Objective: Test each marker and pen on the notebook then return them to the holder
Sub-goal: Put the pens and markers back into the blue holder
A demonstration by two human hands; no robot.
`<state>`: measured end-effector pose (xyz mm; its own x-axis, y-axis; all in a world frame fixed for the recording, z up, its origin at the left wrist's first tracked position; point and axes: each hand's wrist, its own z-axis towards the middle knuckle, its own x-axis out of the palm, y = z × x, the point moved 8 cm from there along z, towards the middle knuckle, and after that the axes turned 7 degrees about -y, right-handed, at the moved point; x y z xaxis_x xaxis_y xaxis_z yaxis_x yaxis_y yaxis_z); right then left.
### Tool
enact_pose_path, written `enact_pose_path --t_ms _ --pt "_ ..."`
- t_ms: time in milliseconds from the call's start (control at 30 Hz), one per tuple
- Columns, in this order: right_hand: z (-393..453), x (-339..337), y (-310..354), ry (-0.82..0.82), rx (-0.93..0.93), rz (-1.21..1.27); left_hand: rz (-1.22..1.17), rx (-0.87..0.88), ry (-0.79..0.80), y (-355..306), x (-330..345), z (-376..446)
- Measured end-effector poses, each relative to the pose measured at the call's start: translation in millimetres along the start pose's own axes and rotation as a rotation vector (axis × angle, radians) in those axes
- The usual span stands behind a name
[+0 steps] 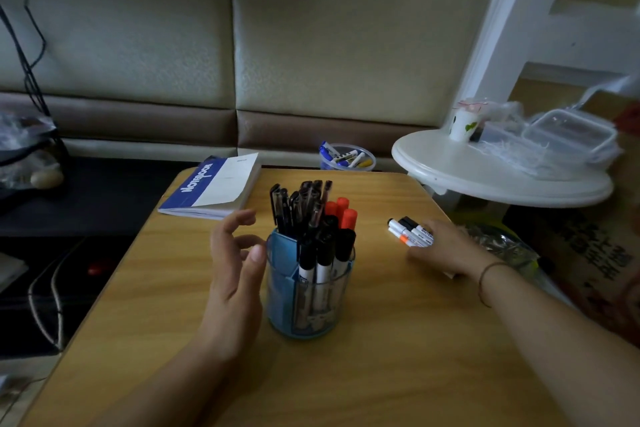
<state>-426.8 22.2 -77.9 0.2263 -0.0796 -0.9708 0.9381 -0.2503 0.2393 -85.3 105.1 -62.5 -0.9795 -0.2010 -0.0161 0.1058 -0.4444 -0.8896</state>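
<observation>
A clear round holder (309, 302) with a blue insert stands mid-table, packed with black pens (298, 204) and black- and orange-capped markers (337, 229). My left hand (235, 274) hovers just left of it, fingers loosely spread, thumb tip by the holder's rim, holding nothing. A closed blue-and-white notebook (212, 185) lies at the table's far left corner. At the right edge my right hand (448, 248) lies palm down, fingers curled over a small bundle of white markers (408, 230) lying on the table; their capped ends stick out to the left.
The wooden table (398, 357) is small, with edges close on both sides. A clear tub of more markers (347, 158) sits behind it. A white round side table (485, 172) with a cup (463, 123) and plastic boxes (569, 135) stands at the right; a crumpled plastic bag (502, 244) lies below it.
</observation>
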Motion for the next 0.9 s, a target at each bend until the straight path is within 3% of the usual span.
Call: enact_pose_path --t_ms 233,367,533,633,733,800,900 --pt "-1.9 15.7 61.2 0.131 -0.196 -0.296 -0.058 0.03 -0.063 1.6 -4.7 -2.2" --pt "-16.0 18.0 74.6 0.044 -0.281 -0.295 -0.07 0.01 -0.031 1.6 -2.8 -4.9" --pt "-38.0 -34.9 56.8 -0.159 -0.119 0.492 -0.091 -0.057 0.041 7.9 -0.1 -6.8" --pt "-73.6 -74.6 64.0 -0.293 -0.109 1.205 -0.04 -0.036 0.056 6.0 0.5 -8.1" --pt "-109.8 -96.9 93.0 -0.296 -0.18 1.767 0.013 -0.052 0.08 6.2 2.4 -9.9" --pt "-128.9 -98.1 115.7 -0.306 -0.233 1.906 0.016 -0.06 0.079 6.3 2.3 -10.9" --pt "-146.0 -85.4 141.4 -0.411 -0.301 1.913 0.011 -0.049 0.079 3.7 1.9 -11.7"
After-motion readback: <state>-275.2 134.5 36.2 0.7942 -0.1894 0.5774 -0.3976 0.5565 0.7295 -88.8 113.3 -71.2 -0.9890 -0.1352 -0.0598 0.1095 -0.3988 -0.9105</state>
